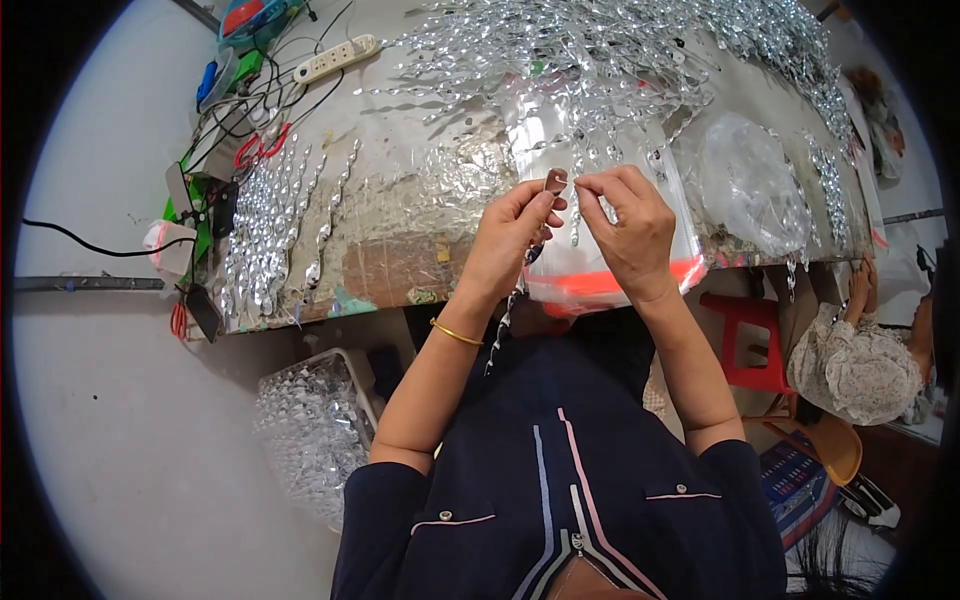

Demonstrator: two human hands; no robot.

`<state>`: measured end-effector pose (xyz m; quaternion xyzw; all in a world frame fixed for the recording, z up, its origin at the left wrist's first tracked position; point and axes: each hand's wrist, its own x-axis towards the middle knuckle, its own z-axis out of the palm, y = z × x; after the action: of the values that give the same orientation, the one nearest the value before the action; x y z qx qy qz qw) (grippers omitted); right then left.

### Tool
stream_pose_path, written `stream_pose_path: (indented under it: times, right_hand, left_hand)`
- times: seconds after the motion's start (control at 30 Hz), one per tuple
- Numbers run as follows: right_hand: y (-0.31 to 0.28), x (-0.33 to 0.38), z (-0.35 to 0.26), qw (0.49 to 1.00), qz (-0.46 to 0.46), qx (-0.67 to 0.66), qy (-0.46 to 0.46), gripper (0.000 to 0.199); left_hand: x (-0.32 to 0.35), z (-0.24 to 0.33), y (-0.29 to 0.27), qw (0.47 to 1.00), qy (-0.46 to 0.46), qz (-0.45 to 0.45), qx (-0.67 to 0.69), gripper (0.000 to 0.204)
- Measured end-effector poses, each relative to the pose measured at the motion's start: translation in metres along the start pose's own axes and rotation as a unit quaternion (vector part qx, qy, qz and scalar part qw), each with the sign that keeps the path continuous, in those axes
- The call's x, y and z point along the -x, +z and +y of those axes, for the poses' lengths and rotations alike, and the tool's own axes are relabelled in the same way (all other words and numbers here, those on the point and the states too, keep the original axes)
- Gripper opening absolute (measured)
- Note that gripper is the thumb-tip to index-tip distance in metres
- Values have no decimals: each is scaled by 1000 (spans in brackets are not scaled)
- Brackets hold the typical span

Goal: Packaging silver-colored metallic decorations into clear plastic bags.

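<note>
My left hand [510, 240] pinches a small brown card tag [556, 181] at the top of a silver spiral ornament [503, 322] that hangs down past my wrist. My right hand [628, 225] pinches a thin thread or hook right beside the tag, fingertips almost touching the left hand's. Both hands are held above a clear plastic bag with an orange strip [600, 282] lying at the table's near edge. A gold bangle [456, 333] circles my left wrist.
The worktable [400, 265] carries a large heap of silver spirals [600, 50] at the back, a row of them [265, 225] at left, a crumpled clear bag [750, 180], a power strip [335, 58] and cables. A basket of spirals [310, 430] and a red stool [745, 340] stand below; another person [855, 365] sits at right.
</note>
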<state>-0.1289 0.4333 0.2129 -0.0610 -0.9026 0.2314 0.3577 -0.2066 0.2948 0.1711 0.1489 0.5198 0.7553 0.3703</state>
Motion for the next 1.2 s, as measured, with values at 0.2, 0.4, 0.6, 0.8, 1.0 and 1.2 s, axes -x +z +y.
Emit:
stream_pose_path:
  times: [0.2,0.4,0.6,0.8,1.0,1.2]
  right_hand:
    - [1,1,0,1000,0,7,7,8]
    - [2,1,0,1000,1,5,8,8]
    - [4,2,-1,1000,6,11,1,8]
    - [7,3,-2,1000,-1,-2,3,10]
    - [7,6,0,1000,-16,11,-4,11]
    - [9,7,2,1000,-8,24,-5,10]
  left_hand:
    - [2,1,-1,1000,6,-5,29,30]
    - [3,0,-1,999,20,-11,30,30]
    - [4,0,0,999,30,-7,23,31]
    - [5,0,3,999,39,4,30,31]
    - [6,-2,0,998,40,20,42,32]
    - [8,-1,0,998,36,19,44,33]
